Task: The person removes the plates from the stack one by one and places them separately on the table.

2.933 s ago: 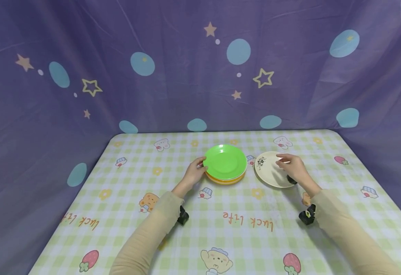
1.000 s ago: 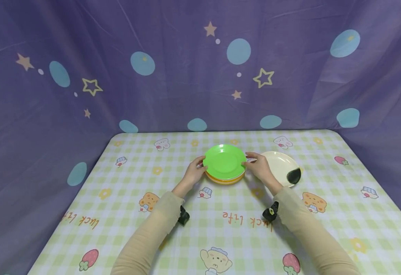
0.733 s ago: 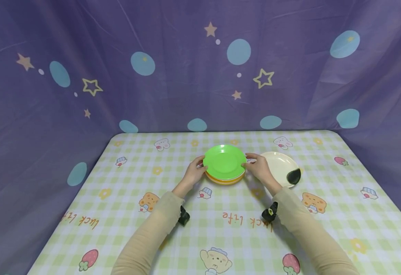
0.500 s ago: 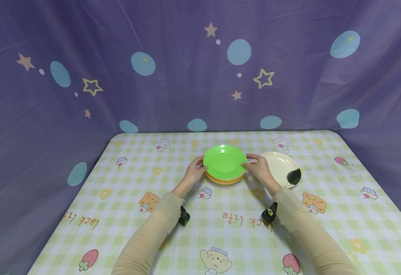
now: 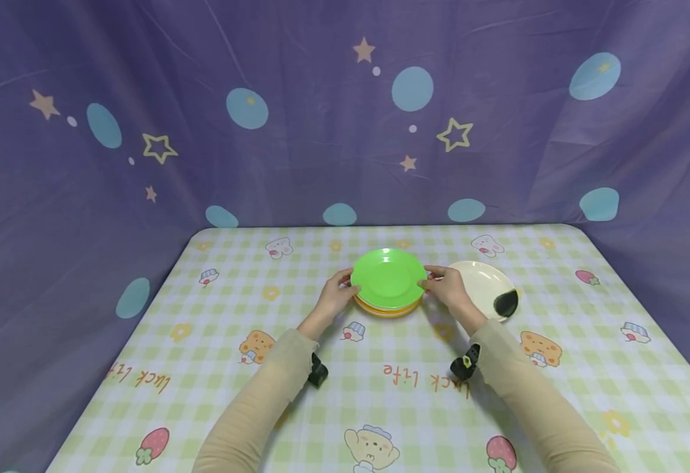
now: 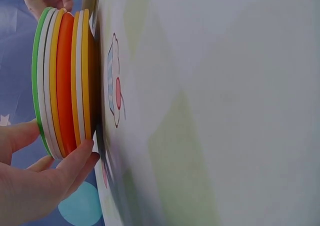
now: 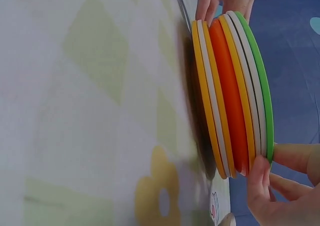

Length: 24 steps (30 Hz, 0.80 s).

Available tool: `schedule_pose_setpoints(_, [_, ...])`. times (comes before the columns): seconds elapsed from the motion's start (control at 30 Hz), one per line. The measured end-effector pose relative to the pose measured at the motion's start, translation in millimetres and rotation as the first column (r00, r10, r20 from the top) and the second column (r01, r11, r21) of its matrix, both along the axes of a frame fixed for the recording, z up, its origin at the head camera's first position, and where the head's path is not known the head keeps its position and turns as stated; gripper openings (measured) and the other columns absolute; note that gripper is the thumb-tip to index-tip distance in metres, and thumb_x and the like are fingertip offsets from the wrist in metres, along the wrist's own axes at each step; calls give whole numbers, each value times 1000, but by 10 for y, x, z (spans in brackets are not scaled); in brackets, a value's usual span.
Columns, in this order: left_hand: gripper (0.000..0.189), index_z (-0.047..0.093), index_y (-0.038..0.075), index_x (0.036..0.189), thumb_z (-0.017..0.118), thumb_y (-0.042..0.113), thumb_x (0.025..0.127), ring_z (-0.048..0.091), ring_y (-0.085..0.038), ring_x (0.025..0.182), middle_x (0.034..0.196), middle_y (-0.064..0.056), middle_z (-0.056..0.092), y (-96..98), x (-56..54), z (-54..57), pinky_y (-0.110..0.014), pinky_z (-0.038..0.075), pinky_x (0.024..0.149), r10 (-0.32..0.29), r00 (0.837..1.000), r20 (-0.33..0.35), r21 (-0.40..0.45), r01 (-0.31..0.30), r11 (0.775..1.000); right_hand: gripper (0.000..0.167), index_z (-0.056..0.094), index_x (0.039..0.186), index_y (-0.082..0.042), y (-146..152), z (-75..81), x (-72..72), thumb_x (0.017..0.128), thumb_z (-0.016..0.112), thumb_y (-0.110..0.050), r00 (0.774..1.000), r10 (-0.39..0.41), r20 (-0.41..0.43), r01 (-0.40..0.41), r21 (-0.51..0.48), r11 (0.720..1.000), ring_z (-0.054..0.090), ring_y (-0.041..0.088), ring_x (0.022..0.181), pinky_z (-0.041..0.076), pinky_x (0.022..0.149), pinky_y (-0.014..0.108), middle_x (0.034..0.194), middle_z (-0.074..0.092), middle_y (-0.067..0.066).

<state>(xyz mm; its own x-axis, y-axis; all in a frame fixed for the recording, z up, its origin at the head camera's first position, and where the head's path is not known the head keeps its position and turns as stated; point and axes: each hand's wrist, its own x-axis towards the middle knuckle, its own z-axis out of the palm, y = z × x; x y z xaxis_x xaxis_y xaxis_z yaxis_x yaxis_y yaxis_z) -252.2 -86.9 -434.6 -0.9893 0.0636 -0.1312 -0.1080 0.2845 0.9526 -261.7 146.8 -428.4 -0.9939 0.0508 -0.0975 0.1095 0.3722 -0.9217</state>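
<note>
A stack of round plates stands mid-table, topped by a green plate. From the side, the left wrist view shows white and yellow rims and an orange plate under it. My left hand grips the stack's left edge, thumb on the green rim and fingers lower down the side. Opposite it, my right hand pinches the right edge; its thumb is on the green plate, with a fingertip against the rims below. Shadow darkens the gap under the stack; whether it is off the table I cannot tell.
A cream plate with a dark green patch lies flat to the right of the stack, partly behind my right hand and wrist. The checked tablecloth has printed cartoons. A purple curtain hangs behind and beside the table.
My right hand has moved left from above the cream plate to the stack's right edge. Over the last half second the green plate has shifted very slightly right; my left hand has barely moved.
</note>
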Motion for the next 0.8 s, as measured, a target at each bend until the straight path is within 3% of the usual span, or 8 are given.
schedule_pose_setpoints(0.17, [51, 38, 3, 132, 56, 7, 85, 40, -31, 119, 131, -19, 40, 2, -1, 5, -30, 46, 89, -3, 1000, -6, -7, 3, 1000, 48, 48, 122, 5, 18, -3, -6, 77, 61, -1, 1000, -2, 31, 3, -36, 999, 50, 4, 58, 45, 54, 14, 82, 53, 7])
schedule_pose_setpoints(0.47, [51, 40, 5, 131, 58, 9, 84, 41, -30, 120, 134, -18, 37, -4, 3, 1, -29, 45, 90, -9, 1000, -1, -42, 9, 999, 48, 44, 126, 4, 71, -24, 0, 80, 58, 2, 994, 3, 111, 19, -200, 980, 53, 6, 61, 53, 73, 28, 87, 50, 7])
schedule_pose_setpoints(0.63, [49, 42, 6, 131, 57, 10, 84, 40, -29, 120, 134, -18, 37, -9, 8, -6, -30, 46, 89, -6, 1000, 6, -32, 6, 999, 50, 39, 129, 6, 90, -1, 29, 82, 55, 4, 991, 29, 128, 13, -315, 949, 53, 5, 62, 53, 74, 25, 87, 47, 8])
schedule_pose_setpoints(0.8, [47, 42, 4, 130, 56, 8, 85, 38, -30, 121, 133, -18, 38, -10, 7, -8, -31, 46, 90, -3, 1000, -3, -14, 3, 1000, 50, 34, 129, 11, 117, 24, 64, 82, 50, 10, 993, 38, 116, 17, -437, 899, 56, 6, 59, 53, 65, 20, 79, 48, 7])
